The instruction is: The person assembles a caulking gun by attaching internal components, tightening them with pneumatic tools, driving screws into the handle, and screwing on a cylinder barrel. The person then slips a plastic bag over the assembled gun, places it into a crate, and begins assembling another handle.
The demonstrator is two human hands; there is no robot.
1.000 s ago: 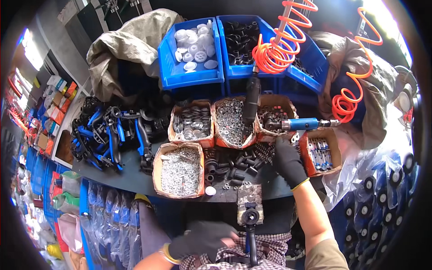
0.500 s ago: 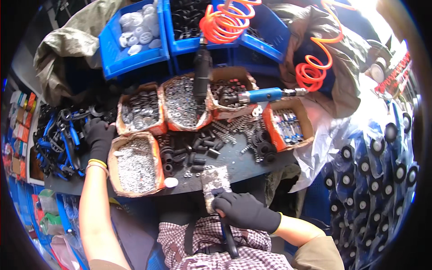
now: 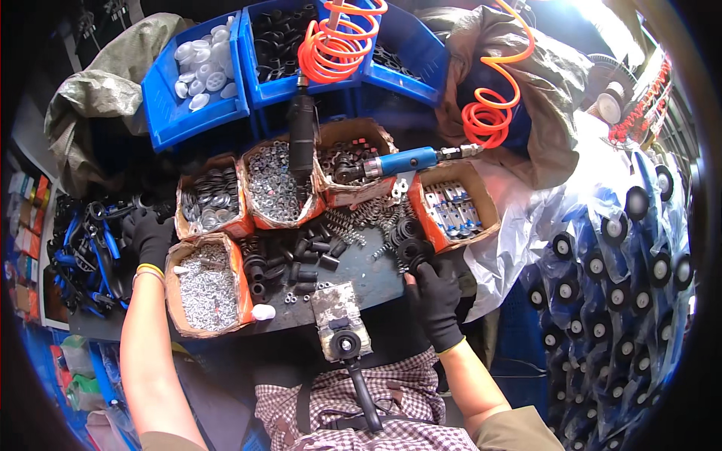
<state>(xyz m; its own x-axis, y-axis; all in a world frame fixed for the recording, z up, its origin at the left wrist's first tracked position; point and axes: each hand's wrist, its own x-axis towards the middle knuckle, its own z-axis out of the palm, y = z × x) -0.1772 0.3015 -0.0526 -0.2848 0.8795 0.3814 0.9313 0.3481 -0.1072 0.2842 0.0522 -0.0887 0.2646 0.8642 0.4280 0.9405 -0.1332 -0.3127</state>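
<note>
Black rubber rings (image 3: pixel 410 248) lie stacked at the bench's right edge, where the gloved right hand (image 3: pixel 435 301) touches them, fingers loosely curled. The gloved left hand (image 3: pixel 150 237) reaches into blue-and-black parts (image 3: pixel 86 255); its grip cannot be made out.

Packages only: at the far left edge of the workbench (image 3: pixel 361 278), a row of small flat cartons (image 3: pixel 30 218) stands in red, yellow, blue & white. Green-and-white packets (image 3: pixel 71 368) lie below the bench's front-left corner. At the far right, red-and-white carded packs (image 3: pixel 639 113) hang in a line. No screens or signs visible.
</note>
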